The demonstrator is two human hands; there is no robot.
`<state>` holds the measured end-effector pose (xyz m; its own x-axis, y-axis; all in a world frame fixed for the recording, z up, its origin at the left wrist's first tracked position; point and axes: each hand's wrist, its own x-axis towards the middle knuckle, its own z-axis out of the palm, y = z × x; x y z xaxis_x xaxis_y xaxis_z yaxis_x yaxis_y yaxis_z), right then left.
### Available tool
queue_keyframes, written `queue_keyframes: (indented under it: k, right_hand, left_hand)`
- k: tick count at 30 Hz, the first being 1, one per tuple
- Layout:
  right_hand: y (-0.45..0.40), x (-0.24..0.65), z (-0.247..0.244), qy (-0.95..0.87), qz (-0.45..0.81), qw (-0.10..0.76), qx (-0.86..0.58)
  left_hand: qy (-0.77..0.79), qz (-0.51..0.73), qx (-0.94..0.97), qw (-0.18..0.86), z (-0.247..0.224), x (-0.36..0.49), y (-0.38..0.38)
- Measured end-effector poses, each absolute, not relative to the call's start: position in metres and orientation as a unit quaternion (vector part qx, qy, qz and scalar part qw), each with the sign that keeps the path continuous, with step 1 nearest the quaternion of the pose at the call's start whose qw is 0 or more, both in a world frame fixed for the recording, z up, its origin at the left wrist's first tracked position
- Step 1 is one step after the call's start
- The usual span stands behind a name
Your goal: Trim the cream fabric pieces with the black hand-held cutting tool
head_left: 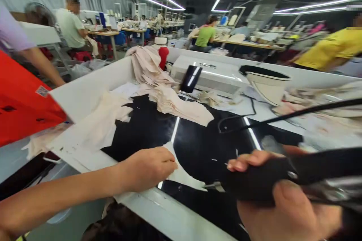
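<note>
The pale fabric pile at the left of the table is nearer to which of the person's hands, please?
Left. The left hand is right of the pale fabric pile, apart from it, on the white piece; the right hand is much farther right, gripping the black tool.

We could pass over the bare black surface (203, 148) just beyond the white piece (183, 177) that lies between our left hand (154, 169) and the black tool (254, 182) in our right hand (288, 211). Farther back, a stack of pale pieces (185, 106) and a dark screen (190, 79) stand in our way; a black cord (305, 113) cuts across at the right, and a pale heap (94, 124) covers the left.
</note>
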<state>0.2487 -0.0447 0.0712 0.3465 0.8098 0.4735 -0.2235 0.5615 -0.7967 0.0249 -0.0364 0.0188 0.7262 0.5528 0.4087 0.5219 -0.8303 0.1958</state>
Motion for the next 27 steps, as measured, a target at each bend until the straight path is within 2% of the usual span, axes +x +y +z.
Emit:
queue_keyframes:
  k: [11, 27]
  right_hand:
    - [-0.044, 0.240, 0.065, -0.470, 0.342, 0.758, -0.295]
    - [-0.048, 0.237, 0.064, -0.479, 0.335, 0.757, -0.291]
  left_hand:
    - [0.282, 0.237, 0.927, 0.074, 0.014, 0.042, -0.041]
    - [0.291, 0.233, 0.927, 0.050, 0.003, 0.032, -0.052]
